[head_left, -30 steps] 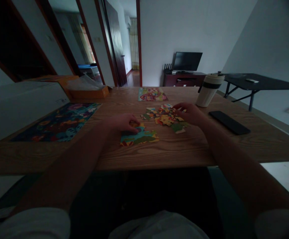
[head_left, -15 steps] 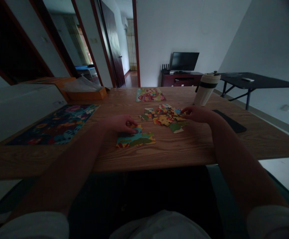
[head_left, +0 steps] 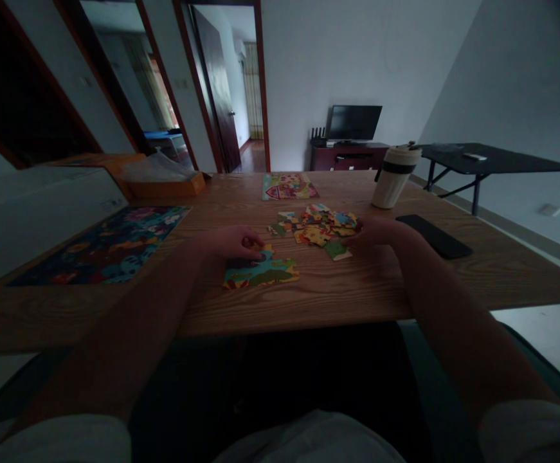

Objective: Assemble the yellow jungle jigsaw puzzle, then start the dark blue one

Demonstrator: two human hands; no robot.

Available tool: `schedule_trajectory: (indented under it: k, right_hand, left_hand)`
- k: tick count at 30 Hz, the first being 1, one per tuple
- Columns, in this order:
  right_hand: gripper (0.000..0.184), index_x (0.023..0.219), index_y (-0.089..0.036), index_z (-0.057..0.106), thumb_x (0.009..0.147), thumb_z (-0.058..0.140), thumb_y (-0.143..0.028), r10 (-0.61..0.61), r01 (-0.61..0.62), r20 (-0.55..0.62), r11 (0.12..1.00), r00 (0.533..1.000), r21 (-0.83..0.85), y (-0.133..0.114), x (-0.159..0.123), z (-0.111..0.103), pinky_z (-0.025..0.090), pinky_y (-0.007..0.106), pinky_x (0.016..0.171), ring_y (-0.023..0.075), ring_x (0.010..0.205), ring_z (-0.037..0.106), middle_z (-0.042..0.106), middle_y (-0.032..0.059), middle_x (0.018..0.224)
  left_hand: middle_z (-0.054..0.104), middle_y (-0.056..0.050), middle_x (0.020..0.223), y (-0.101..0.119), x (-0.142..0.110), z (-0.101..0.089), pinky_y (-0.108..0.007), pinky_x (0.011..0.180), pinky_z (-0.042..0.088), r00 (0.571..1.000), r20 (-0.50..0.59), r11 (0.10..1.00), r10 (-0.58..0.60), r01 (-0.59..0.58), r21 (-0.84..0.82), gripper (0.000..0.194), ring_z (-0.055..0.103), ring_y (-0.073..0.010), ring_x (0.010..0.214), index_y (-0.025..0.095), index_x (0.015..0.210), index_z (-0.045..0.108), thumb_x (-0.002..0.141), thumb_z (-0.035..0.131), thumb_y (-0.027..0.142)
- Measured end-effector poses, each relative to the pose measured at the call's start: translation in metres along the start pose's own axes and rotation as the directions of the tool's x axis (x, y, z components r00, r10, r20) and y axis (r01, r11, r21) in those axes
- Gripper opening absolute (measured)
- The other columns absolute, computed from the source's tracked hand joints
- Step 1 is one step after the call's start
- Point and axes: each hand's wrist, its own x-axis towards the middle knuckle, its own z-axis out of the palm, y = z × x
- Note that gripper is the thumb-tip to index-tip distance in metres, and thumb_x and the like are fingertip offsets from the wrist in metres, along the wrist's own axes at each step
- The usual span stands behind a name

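My left hand (head_left: 241, 243) rests at the upper left of a partly joined jigsaw puzzle (head_left: 272, 273), its thumb and forefinger curved with a gap between them. The joined part shows blue, green and yellow. A heap of loose puzzle pieces (head_left: 316, 228) lies further back and to the right. At the heap's right edge is my right hand (head_left: 371, 231), its thumb and forefinger apart and its thumb beside a green puzzle piece (head_left: 337, 249). Whatever lies under its palm is hidden.
A picture sheet (head_left: 289, 186) lies behind the heap. Right of it stands a cream bottle (head_left: 393, 180), with a flat black object (head_left: 434, 236) in front. A dark colourful picture (head_left: 106, 247), a white box (head_left: 43, 212) and an orange box (head_left: 168, 186) occupy the left.
My right hand has come down and slightly nearer, from over the heap to its right edge, covering a green piece there. My left hand stays at the joined puzzle. The view has shifted slightly.
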Motion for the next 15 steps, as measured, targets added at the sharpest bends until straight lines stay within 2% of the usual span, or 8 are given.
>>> schedule_trajectory:
  k: [7, 11, 15]
  right_hand:
    - [0.039, 0.104, -0.023, 0.078, 0.079, 0.076, -0.052, -0.032, 0.03, -0.03, 0.998, 0.999, -0.059, -0.0038, -0.0027, -0.0011, 0.054, 0.036, 0.077, 0.0293, 0.088, 0.072, 0.078, 0.0107, 0.098]
    - [0.035, 0.1, -0.02, 0.078, 0.086, 0.068, -0.05, 0.005, -0.012, -0.078, 0.996, 0.997, -0.086, -0.0047, -0.0015, 0.0005, 0.053, 0.035, 0.073, 0.0279, 0.086, 0.072, 0.078, 0.0126, 0.098]
    - [0.029, 0.099, -0.023, 0.079, 0.081, 0.076, -0.046, -0.082, 0.079, -0.058, 0.995, 0.995, -0.057, -0.0042, -0.0043, -0.0007, 0.053, 0.032, 0.073, 0.0266, 0.086, 0.072, 0.079, 0.0087, 0.093]
  left_hand:
    - [0.066, -0.008, 0.134, 0.0021, -0.0015, -0.0003, -0.031, 0.094, 0.048, 1.0, -0.013, 1.0, -0.024, 0.024, -0.001, 0.064, 0.063, -0.0253, 0.113, 0.024, 0.132, 0.067, 0.081, 0.066, 0.063]
    - [0.067, -0.008, 0.133, 0.0042, -0.0025, -0.001, -0.031, 0.093, 0.048, 0.999, -0.013, 0.999, -0.039, 0.039, 0.014, 0.064, 0.064, -0.0246, 0.111, 0.024, 0.132, 0.066, 0.081, 0.065, 0.064]
    - [0.068, -0.008, 0.131, 0.0051, -0.0024, -0.0015, -0.031, 0.094, 0.048, 1.0, -0.006, 1.0, -0.018, 0.018, 0.016, 0.063, 0.064, -0.0245, 0.111, 0.024, 0.133, 0.066, 0.083, 0.063, 0.063]
